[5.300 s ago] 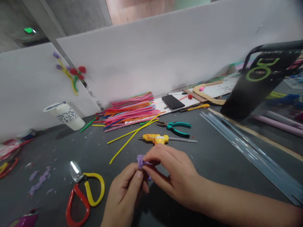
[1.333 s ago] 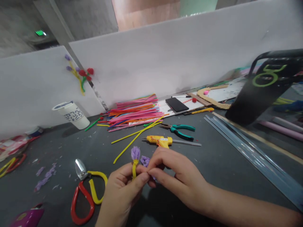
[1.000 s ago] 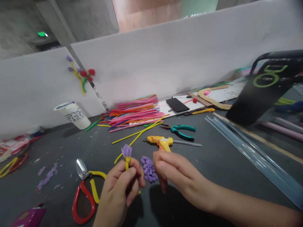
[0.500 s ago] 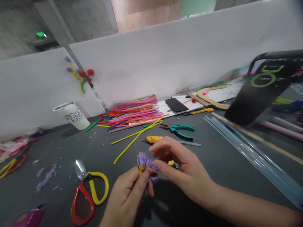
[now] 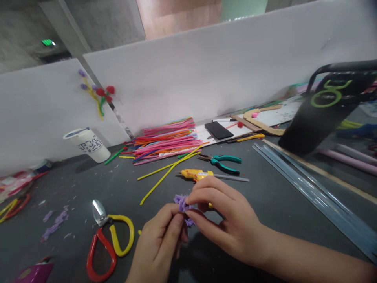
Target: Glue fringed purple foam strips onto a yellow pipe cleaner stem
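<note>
A left hand and right hand pinch a purple tuft, already bunched. Two yellow stems lie apparently unused toward the table's far edge.

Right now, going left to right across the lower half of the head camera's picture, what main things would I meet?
Purple scraps, cutters, left hand, purple tuft, right hand, clear strips.
</note>
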A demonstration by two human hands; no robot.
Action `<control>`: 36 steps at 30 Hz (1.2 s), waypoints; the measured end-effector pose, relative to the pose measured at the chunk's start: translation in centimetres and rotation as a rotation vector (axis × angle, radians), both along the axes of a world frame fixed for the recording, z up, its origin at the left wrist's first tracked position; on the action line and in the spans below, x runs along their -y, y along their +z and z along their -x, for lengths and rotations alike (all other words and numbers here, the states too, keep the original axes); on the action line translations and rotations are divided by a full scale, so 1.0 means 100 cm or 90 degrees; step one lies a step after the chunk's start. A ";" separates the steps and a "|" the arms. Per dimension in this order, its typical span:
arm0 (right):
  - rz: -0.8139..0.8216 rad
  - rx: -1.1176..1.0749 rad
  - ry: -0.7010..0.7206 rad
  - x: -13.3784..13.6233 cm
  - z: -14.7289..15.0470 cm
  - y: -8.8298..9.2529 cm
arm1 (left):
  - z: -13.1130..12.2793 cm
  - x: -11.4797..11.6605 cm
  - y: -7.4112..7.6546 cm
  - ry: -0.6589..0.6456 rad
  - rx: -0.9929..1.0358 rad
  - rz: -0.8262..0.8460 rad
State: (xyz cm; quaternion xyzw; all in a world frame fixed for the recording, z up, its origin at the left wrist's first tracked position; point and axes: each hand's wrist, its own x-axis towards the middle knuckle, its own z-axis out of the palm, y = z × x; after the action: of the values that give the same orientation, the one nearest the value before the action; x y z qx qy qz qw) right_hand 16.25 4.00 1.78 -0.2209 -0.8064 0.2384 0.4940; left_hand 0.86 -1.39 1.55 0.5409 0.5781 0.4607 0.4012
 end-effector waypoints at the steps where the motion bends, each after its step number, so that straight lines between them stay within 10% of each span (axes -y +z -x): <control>1: -0.013 0.003 0.001 0.000 0.000 0.000 | 0.000 0.000 0.000 -0.002 0.027 0.017; 23: -0.149 0.048 -0.017 -0.002 -0.003 -0.006 | 0.002 0.001 -0.006 0.022 -0.047 -0.120; 31: 0.198 -0.046 0.059 0.004 0.005 -0.001 | 0.011 -0.004 -0.009 -0.036 -0.090 -0.247; 36: 0.214 -0.040 0.108 0.002 0.006 0.001 | 0.016 -0.006 -0.012 -0.080 -0.087 -0.302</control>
State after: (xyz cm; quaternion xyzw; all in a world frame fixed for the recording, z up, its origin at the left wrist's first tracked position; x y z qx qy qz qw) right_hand 15.61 3.82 1.89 -0.2242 -0.7553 0.4174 0.4528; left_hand -0.73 -0.76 0.35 0.6847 0.4447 0.5199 0.2511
